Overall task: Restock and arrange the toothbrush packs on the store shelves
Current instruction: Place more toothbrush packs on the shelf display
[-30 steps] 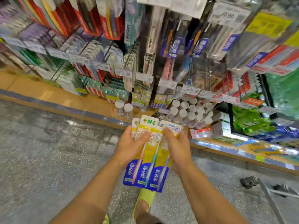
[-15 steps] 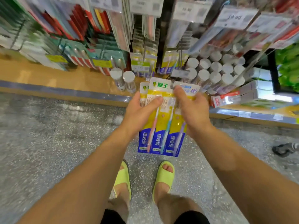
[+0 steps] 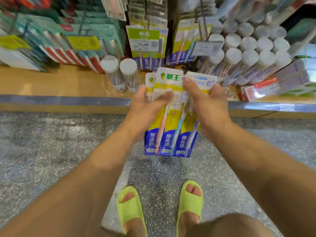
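The front pack [image 3: 169, 106] of the fanned toothbrush packs bears green characters "狮王" beside a small green logo on its white top. Each blue foot of the three packs carries white vertical characters "细齿洁". The rightmost pack [image 3: 200, 82] shows a purple "软" on its top; the blue print beside it is blurred. The price tag [image 3: 144, 44] on the hanging packs behind is too blurred to read surely.

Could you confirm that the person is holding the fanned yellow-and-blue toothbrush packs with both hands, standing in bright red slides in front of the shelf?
Not quite: the slides are lime green, not red, as the head view shows. The rest holds: the left hand and the right hand both grip the fanned yellow-and-blue toothbrush packs in front of the shelf.
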A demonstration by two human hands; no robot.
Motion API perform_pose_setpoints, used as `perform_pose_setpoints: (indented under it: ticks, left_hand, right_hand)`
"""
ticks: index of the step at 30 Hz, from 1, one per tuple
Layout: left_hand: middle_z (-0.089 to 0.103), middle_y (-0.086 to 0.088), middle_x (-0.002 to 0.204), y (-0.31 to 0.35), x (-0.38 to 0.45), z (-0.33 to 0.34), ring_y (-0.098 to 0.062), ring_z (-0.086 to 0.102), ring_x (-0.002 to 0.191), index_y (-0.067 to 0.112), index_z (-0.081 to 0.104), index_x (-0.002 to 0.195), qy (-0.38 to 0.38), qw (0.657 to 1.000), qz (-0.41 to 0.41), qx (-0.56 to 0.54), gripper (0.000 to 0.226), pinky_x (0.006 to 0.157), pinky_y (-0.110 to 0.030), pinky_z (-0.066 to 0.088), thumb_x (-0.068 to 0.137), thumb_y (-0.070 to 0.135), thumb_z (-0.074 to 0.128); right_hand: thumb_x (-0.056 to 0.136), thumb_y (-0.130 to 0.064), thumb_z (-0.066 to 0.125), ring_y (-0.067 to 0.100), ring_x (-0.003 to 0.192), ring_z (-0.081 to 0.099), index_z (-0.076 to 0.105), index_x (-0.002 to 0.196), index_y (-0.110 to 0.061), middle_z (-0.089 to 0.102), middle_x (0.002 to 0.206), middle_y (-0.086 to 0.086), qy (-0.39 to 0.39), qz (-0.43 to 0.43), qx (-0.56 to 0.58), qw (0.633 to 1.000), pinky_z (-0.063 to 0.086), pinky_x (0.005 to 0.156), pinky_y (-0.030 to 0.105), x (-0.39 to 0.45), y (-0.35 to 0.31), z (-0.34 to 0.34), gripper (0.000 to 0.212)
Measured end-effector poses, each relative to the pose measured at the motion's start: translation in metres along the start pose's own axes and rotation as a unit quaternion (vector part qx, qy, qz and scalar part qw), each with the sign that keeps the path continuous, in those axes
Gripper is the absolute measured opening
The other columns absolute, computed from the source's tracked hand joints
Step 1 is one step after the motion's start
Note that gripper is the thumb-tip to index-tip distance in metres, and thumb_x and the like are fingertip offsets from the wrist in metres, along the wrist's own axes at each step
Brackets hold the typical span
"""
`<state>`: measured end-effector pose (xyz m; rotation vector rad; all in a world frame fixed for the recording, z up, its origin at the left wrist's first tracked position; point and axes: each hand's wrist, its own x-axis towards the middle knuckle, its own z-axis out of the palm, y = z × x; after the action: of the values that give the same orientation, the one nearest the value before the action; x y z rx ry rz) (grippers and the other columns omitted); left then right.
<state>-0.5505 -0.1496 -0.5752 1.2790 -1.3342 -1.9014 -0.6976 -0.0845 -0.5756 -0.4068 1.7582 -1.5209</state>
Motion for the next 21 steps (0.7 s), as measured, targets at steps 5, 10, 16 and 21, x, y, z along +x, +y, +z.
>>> perform_pose_setpoints:
  ticks: [5, 10, 16, 21]
  left_hand:
    - [0.08, 0.006, 0.11, -0.041, 0.031, -0.009, -0.013, 0.077, 0.103, 0.023, 0.063, 0.124, 0.0, 1.0, 0.021, 0.009, 0.04, 0.097, -0.042, 0.06, 0.088, 0.028, 0.08]
    - [0.08, 0.008, 0.112, -0.076, 0.065, -0.019, -0.01, 0.077, 0.102, 0.024, 0.062, 0.125, -0.016, 0.998, 0.055, 0.02, 0.039, 0.091, -0.035, 0.061, 0.09, 0.028, 0.077]
    - [0.081, 0.01, 0.104, -0.109, 0.11, -0.028, -0.01, 0.079, 0.096, 0.03, 0.064, 0.115, -0.013, 0.996, 0.079, 0.025, 0.038, 0.082, -0.035, 0.063, 0.081, 0.034, 0.082]
    - [0.08, 0.02, 0.091, -0.129, 0.145, -0.037, 0.002, 0.076, 0.081, 0.031, 0.066, 0.11, 0.047, 0.994, 0.09, 0.05, 0.04, 0.067, -0.023, 0.06, 0.077, 0.027, 0.088]
  right_hand:
    - [0.085, -0.034, 0.083, 0.022, 0.094, 0.078, 0.068, 0.116, -0.011, 0.08, 0.104, 0.004, 0.009, -0.015, -0.001, 1.0, 0.063, 0.086, 0.049, 0.024, 0.046, 0.009, 0.042]
    - [0.088, -0.025, 0.08, 0.02, 0.087, 0.079, 0.069, 0.112, -0.008, 0.081, 0.098, 0.005, 0.009, -0.03, 0.008, 0.999, 0.065, 0.08, 0.047, 0.052, 0.072, 0.018, 0.031]
    - [0.084, -0.033, 0.083, 0.02, 0.09, 0.079, 0.067, 0.117, -0.016, 0.08, 0.102, 0.001, -0.017, -0.05, -0.004, 0.999, 0.064, 0.083, 0.05, 0.1, 0.099, 0.02, 0.04]
    - [0.05, -0.066, 0.081, 0.021, 0.087, 0.078, 0.07, 0.105, -0.024, 0.08, 0.095, -0.003, 0.059, -0.085, -0.021, 0.994, 0.063, 0.084, 0.05, 0.141, 0.109, 0.027, 0.069]
